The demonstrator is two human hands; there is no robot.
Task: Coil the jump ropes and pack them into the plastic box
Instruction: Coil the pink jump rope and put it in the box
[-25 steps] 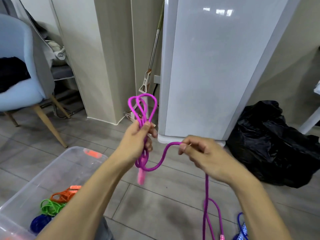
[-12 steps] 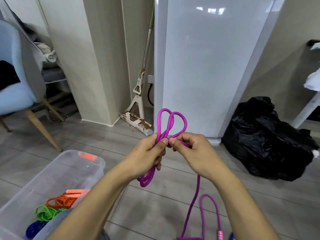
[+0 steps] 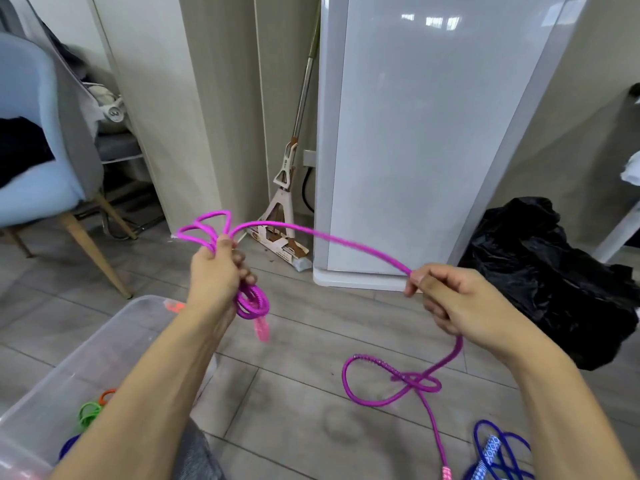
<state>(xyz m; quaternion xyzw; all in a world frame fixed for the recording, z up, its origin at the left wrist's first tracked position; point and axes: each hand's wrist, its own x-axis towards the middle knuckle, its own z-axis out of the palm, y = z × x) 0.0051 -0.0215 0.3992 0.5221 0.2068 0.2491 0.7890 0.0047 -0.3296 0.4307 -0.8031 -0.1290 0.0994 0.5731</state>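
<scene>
My left hand (image 3: 218,271) grips a bundle of purple jump rope (image 3: 325,239) loops, with loops sticking out above and below the fist and a pink handle dangling under it. My right hand (image 3: 450,299) pinches the same rope further along, off to the right. The rope arcs between both hands, then drops from my right hand to a loose loop on the floor. The clear plastic box (image 3: 114,341) stands at the lower left and holds coiled orange, green and blue ropes. A blue jump rope (image 3: 498,452) lies on the floor at the lower right.
A white cabinet (image 3: 415,133) stands straight ahead, with a mop (image 3: 287,188) leaning beside it. A black plastic bag (image 3: 554,271) lies on the right. A light blue chair (image 3: 38,161) is at the left. The floor is grey tile.
My hands were together at the loops half a second ago. Now my right hand has pulled away to the right, drawing out a length of purple rope between them.
</scene>
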